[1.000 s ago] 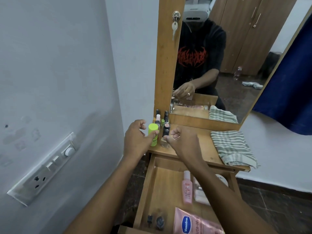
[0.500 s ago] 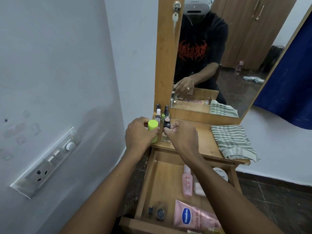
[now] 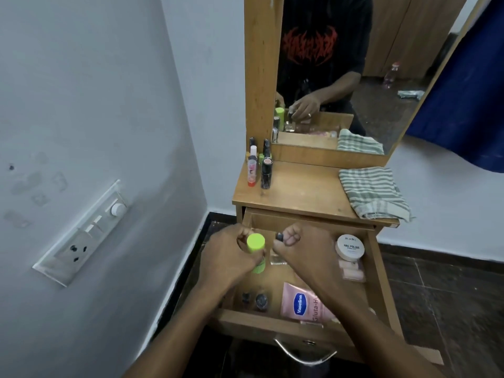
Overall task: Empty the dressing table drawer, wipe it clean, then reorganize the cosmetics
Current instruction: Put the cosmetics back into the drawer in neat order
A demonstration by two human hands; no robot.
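Two bare hands were seen above the open drawer (image 3: 378,271) of a wooden dressing table (image 3: 300,195), viewed from above. The left hand (image 3: 227,259) was curled round a lime-green bottle (image 3: 255,242). Its fingers were wrapped about the body below the cap, and the bottle was held upright over the drawer's left side. The right hand (image 3: 298,251) was closed tightly on a small clear glass bottle (image 3: 277,259). The bottle's dark cap was pinched at the fingertips and its clear body hung below. The two hands were held just beside each other; whether they touched could not be told.

Inside the drawer, a round white jar (image 3: 350,246) labelled as nail polish was set at the back right. Some pale pink items (image 3: 351,270), too blurred to name, lay just in front of it. A pink Vaseline pouch (image 3: 300,304) lay at the front, partly hidden by the right forearm. Two small dark-capped items (image 3: 253,298) stood near the front left corner.

On the table top, a cluster of small bottles and tubes (image 3: 259,170) was gathered upright at the back left, by the mirror (image 3: 341,77) frame. A folded striped cloth (image 3: 373,192) lay at the right edge, slightly overhanging it. Both hands and their bottles were reflected in the mirror.
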